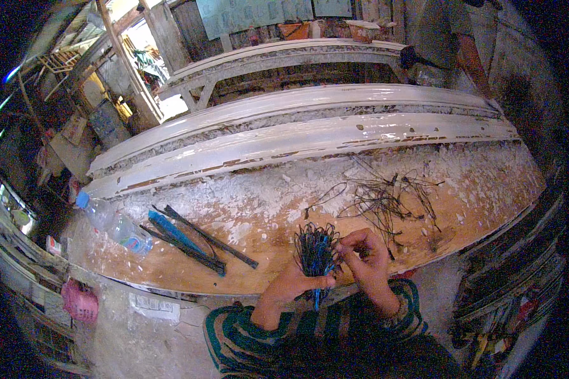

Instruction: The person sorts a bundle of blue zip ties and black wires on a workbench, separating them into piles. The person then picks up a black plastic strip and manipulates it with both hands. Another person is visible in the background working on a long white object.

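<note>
My left hand (295,285) is closed around the lower part of a bundle of looped black cords (312,243) with some blue strands among them. The loops fan out upward above my fist. From the right, my right hand (368,260) pinches at the bundle's side, its thumb and forefinger on a thin cord loop there; the exact strand is too small to make out. Beyond my right hand, a loose tangle of thin black cords (392,199) lies on the wooden board (272,218). Left of the bundle lie several straight black and blue bunches of strands (186,237).
Two clear plastic bottles (98,211) lie at the board's left end. Long white-coated beams (297,104) run across the far side. A person's arm (474,63) reaches in at the far right. A pink bag (79,301) sits on the floor at left.
</note>
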`<control>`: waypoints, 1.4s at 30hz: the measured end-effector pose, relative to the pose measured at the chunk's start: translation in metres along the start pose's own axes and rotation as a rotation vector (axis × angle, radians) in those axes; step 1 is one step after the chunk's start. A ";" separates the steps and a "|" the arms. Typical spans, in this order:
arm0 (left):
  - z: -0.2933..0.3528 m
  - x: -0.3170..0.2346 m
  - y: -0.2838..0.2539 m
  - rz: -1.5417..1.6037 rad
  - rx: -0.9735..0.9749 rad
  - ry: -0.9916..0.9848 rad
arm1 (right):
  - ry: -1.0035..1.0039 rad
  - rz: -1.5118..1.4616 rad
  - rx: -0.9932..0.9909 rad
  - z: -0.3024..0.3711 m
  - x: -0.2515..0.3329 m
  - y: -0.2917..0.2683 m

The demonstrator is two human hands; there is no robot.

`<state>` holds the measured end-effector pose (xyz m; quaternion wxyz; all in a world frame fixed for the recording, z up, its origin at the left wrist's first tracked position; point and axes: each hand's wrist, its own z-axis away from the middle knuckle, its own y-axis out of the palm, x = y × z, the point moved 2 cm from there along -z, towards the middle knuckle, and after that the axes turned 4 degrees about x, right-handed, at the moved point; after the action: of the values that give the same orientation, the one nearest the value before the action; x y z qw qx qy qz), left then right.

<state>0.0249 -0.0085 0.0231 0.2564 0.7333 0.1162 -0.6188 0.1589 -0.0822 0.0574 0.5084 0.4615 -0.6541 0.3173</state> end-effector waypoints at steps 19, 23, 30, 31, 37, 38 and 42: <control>0.006 -0.008 -0.003 0.355 -0.212 -0.044 | -0.141 1.084 -0.215 -0.033 -0.007 -0.077; 0.000 -0.006 -0.008 0.468 -0.200 0.018 | -0.118 1.094 -0.197 -0.040 -0.019 -0.075; -0.001 -0.001 -0.012 0.450 -0.290 0.092 | -0.133 1.157 -0.191 -0.037 -0.015 -0.077; 0.000 -0.001 -0.012 0.473 -0.289 0.097 | -0.163 1.161 -0.221 -0.037 -0.014 -0.077; -0.001 0.002 -0.016 0.581 -0.302 0.107 | -0.335 0.892 -0.430 -0.037 -0.003 -0.077; -0.001 0.003 -0.015 0.592 -0.297 0.128 | -0.336 0.804 -0.445 -0.036 0.000 -0.077; 0.002 0.002 -0.014 0.635 -0.359 0.137 | -0.482 0.805 -0.466 -0.025 0.018 -0.072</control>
<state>0.0168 0.0024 0.0174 0.5516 0.7160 0.0065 -0.4278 0.2336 -0.0917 0.0783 0.2704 0.1083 -0.9314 0.2183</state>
